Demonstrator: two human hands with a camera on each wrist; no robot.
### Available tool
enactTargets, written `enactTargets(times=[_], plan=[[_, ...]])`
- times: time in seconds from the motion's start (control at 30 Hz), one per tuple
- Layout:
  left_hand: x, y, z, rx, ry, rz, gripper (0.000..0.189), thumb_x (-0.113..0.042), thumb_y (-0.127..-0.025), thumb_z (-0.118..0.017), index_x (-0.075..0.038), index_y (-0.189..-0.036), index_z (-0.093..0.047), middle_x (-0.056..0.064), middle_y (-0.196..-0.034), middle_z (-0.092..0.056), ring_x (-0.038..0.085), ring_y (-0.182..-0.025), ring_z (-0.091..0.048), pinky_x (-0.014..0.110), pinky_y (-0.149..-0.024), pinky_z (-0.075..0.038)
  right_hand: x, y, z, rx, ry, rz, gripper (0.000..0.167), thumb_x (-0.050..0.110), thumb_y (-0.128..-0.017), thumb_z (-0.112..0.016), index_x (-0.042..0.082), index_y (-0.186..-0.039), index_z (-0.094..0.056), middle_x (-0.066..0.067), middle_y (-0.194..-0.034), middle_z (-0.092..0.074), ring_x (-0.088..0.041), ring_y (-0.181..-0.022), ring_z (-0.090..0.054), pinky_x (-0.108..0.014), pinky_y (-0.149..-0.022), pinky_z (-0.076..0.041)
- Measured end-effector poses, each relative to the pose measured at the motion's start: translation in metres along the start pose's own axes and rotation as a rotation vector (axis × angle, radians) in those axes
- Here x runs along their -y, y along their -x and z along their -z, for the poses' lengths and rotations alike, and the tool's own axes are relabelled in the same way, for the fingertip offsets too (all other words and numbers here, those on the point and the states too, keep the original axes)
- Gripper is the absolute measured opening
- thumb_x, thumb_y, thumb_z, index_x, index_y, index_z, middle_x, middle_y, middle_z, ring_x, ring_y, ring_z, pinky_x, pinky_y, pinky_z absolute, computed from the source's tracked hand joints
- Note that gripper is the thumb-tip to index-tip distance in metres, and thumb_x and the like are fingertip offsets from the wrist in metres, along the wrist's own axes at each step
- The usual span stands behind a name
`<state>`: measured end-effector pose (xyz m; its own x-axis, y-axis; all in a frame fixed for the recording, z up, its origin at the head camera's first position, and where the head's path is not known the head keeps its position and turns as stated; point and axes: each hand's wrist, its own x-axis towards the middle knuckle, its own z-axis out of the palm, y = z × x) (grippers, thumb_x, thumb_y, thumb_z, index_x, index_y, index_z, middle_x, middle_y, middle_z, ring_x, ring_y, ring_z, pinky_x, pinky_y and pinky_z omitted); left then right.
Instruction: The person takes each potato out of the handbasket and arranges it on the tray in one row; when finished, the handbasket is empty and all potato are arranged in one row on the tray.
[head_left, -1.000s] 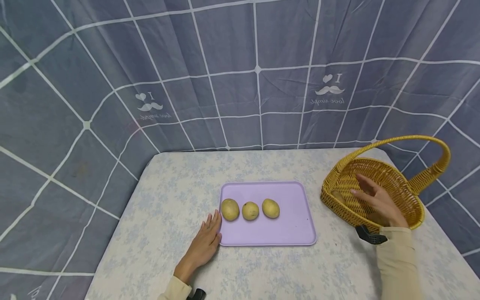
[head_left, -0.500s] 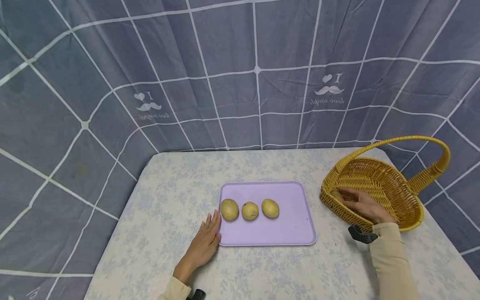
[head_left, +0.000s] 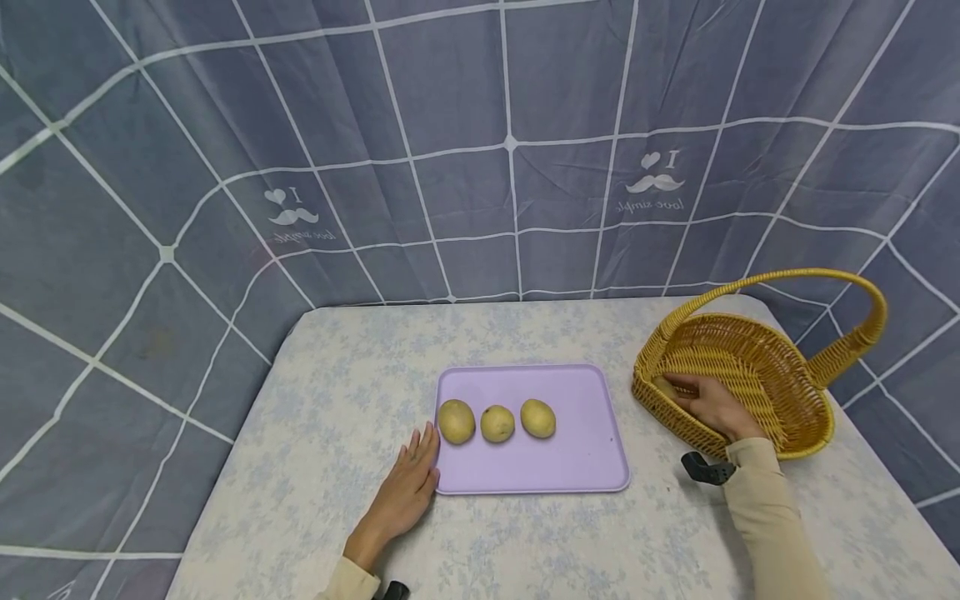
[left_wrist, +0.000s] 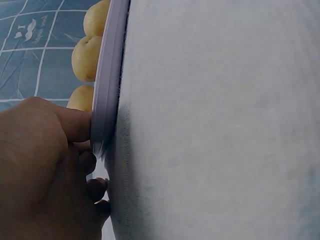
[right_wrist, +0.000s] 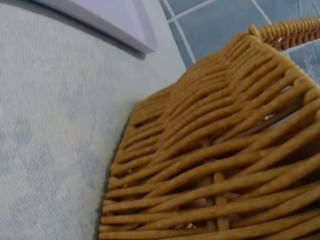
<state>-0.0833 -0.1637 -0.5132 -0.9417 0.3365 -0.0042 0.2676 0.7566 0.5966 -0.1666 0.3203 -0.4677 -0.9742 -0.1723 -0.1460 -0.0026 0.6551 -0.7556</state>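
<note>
Three yellow-brown potatoes [head_left: 497,423] lie in a row on a lilac tray [head_left: 577,467]. My left hand [head_left: 401,487] rests at the tray's left edge with its fingers extended; in the left wrist view its thumb touches the tray's rim [left_wrist: 106,85]. To the right, my right hand [head_left: 712,406] is down inside a yellow wicker basket [head_left: 795,408]. Its fingers grip another potato [head_left: 663,387] by the basket's left wall, and they cover much of it. The woven wall [right_wrist: 210,150] hides most of this hand in the right wrist view.
The basket's tall arched handle [head_left: 795,275] rises over its opening. A pale flowered cloth covers the table [head_left: 352,367]. A blue-grey curtain with white lines [head_left: 465,192] hangs behind and at both sides.
My right hand has moved lower and to the left inside the basket, and its fingers have closed round the potato there. The left hand and the tray have stayed in place.
</note>
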Motion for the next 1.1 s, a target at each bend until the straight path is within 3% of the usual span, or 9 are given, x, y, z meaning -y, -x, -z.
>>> enactTargets(times=[0.1,0.2,0.67,0.83,1.0,1.1], plan=[[-0.001,0.0,0.0,0.005,0.0,0.008,0.054,-0.012,-0.103,-0.04,0.002,-0.15,-0.019,0.015,-0.159,-0.013,0.036,-0.146,-0.008,0.053,-0.118,-0.008,0.0,-0.001,0.0,-0.002,0.0,-0.001,0.047,0.0,-0.092,-0.058,-0.013,-0.135,-0.045,-0.034,-0.133,-0.048,-0.043,-0.123,-0.046,-0.018,-0.081,-0.048],[-0.001,0.0,0.0,0.007,0.008,0.011,0.054,-0.011,-0.103,-0.04,0.002,-0.15,-0.019,0.015,-0.159,-0.012,0.035,-0.146,-0.007,0.053,-0.118,-0.007,-0.001,-0.001,0.0,-0.002,-0.003,0.002,0.046,-0.002,-0.092,-0.057,-0.013,-0.135,-0.045,-0.034,-0.133,-0.049,-0.042,-0.123,-0.046,-0.01,-0.075,-0.044],[0.002,-0.002,-0.001,0.008,-0.003,0.006,0.054,-0.012,-0.103,-0.039,0.002,-0.151,-0.018,0.014,-0.159,-0.011,0.035,-0.147,-0.007,0.052,-0.118,-0.007,0.001,0.004,0.004,0.001,-0.032,-0.013,0.042,-0.001,-0.092,-0.056,-0.016,-0.131,-0.048,-0.033,-0.13,-0.052,-0.04,-0.121,-0.047,-0.01,-0.075,-0.045],[0.001,-0.002,0.0,0.01,0.001,0.008,0.054,-0.013,-0.103,-0.039,0.002,-0.151,-0.017,0.014,-0.159,-0.011,0.034,-0.147,-0.006,0.052,-0.118,-0.006,0.001,0.005,0.004,-0.017,-0.045,-0.03,0.042,0.002,-0.093,-0.057,-0.015,-0.131,-0.049,-0.033,-0.128,-0.054,-0.021,-0.105,-0.058,-0.015,-0.072,-0.049],[0.002,-0.001,-0.001,0.009,0.005,0.013,0.054,-0.013,-0.103,-0.038,0.001,-0.151,-0.017,0.013,-0.159,-0.01,0.034,-0.147,-0.006,0.052,-0.118,-0.006,-0.001,0.008,0.008,-0.056,-0.095,-0.033,0.046,0.012,-0.095,-0.058,-0.012,-0.133,-0.048,-0.031,-0.129,-0.054,0.003,-0.098,-0.054,-0.013,-0.075,-0.048],[0.002,-0.002,-0.002,0.018,0.009,0.02,0.054,-0.015,-0.104,-0.038,-0.001,-0.152,-0.017,0.01,-0.16,-0.009,0.032,-0.147,-0.005,0.05,-0.119,-0.006,-0.003,0.015,0.015,-0.106,-0.161,-0.018,0.052,0.019,-0.096,-0.059,-0.011,-0.136,-0.045,-0.016,-0.123,-0.063,0.012,-0.094,-0.051,-0.01,-0.077,-0.047]])
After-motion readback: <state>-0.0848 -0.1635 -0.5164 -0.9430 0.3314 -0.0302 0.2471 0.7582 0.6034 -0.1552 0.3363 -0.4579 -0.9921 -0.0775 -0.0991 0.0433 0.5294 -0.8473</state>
